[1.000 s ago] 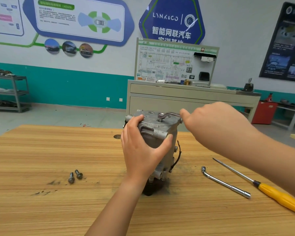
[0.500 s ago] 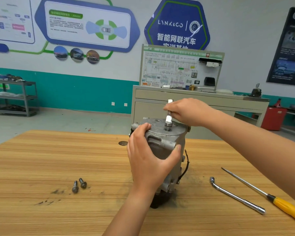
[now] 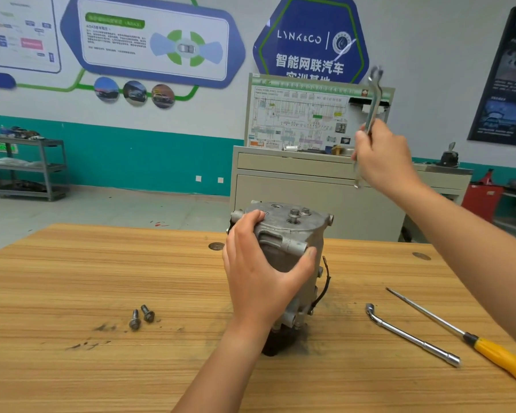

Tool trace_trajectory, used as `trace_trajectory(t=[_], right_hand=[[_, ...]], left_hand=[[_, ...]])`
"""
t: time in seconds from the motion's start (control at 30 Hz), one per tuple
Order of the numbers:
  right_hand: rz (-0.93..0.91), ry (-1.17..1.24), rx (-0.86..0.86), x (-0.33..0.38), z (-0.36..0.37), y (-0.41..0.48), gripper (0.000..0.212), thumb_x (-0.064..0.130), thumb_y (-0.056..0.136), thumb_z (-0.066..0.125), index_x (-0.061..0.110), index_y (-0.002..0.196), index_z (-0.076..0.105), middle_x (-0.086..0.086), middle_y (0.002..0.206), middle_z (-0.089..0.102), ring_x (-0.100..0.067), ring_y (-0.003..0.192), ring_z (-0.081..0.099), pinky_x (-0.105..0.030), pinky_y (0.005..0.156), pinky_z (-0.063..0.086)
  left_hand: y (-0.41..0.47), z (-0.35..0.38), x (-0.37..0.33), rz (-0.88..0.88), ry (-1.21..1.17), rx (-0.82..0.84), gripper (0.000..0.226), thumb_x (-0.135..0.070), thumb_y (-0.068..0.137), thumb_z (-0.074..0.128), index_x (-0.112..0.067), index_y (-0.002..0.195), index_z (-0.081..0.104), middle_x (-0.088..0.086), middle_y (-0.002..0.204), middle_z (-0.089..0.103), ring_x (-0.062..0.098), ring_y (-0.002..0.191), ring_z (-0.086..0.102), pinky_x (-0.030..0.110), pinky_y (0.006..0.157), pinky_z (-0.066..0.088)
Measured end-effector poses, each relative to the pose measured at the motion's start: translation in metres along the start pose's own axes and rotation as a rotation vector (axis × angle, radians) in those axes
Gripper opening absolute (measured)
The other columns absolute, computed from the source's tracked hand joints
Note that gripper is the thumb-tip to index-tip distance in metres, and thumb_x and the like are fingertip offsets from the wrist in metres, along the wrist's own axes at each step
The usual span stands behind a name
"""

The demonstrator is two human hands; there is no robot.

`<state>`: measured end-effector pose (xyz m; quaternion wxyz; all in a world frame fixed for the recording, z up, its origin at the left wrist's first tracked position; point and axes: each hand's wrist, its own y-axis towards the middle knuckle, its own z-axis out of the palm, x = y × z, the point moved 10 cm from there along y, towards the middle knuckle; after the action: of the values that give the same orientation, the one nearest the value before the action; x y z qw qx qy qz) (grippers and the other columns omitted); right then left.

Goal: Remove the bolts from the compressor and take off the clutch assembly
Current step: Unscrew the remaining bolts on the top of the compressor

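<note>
Compressor (image 3: 292,234) stands on end at the centre of the table (image 3: 72,278), dark lower end down on the wood. Left hand (image 3: 259,278) wraps the upper housing, thumb on the near right lug. Right hand (image 3: 385,156) is closed round a flat spanner (image 3: 374,96), held high, up and right of the housing and clear of it. Two bolt heads (image 3: 294,215) stand proud on the top face. Two loose bolts (image 3: 135,319) lie near left. Socket bar (image 3: 411,336) and yellow-handled screwdriver (image 3: 495,350) lie near right.

Step, as judged: seat the spanner on a top bolt.
- Set the open end square and fully on the flats before pulling.
- Use short strokes.
- Left hand counters the torque so the housing neither tips nor spins.
- Finish each slack bolt by fingers.
</note>
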<state>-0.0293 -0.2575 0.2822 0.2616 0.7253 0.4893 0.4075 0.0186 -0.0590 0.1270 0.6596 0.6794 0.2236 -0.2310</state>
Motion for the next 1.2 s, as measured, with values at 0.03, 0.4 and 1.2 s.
trace_trajectory(t=[0.03, 0.4, 1.2], right_hand=[[-0.047, -0.035, -0.002, 0.009, -0.009, -0.006, 0.026, 0.023, 0.100, 0.031, 0.004, 0.107, 0.047, -0.016, 0.084, 0.059, -0.037, 0.077, 0.057, -0.043, 0.066, 0.045], [-0.259, -0.771, 0.551, 0.059, -0.002, -0.105, 0.012, 0.019, 0.096, 0.037, 0.020, 0.092, 0.049, 0.001, 0.068, 0.045, -0.013, 0.056, 0.042, -0.026, 0.045, 0.031], [-0.352, -0.735, 0.290, 0.037, 0.010, -0.114, 0.034, 0.033, 0.099, 0.032, 0.014, 0.113, 0.056, -0.002, 0.077, 0.055, -0.023, 0.070, 0.056, -0.031, 0.056, 0.039]], left_hand=[[0.000, 0.000, 0.000, -0.002, -0.001, 0.002, 0.079, -0.059, 0.065, 0.061, -0.014, 0.127, 0.043, -0.008, 0.122, 0.046, 0.015, 0.116, 0.045, 0.046, 0.097, 0.042], [0.001, 0.000, 0.000, -0.009, 0.025, 0.016, 0.077, -0.059, 0.065, 0.059, -0.013, 0.126, 0.045, -0.004, 0.121, 0.048, 0.019, 0.116, 0.045, 0.049, 0.096, 0.042], [0.002, -0.001, -0.003, 0.048, 0.026, -0.014, 0.067, -0.057, 0.065, 0.061, -0.010, 0.111, 0.049, -0.009, 0.119, 0.047, 0.020, 0.114, 0.047, 0.050, 0.093, 0.043]])
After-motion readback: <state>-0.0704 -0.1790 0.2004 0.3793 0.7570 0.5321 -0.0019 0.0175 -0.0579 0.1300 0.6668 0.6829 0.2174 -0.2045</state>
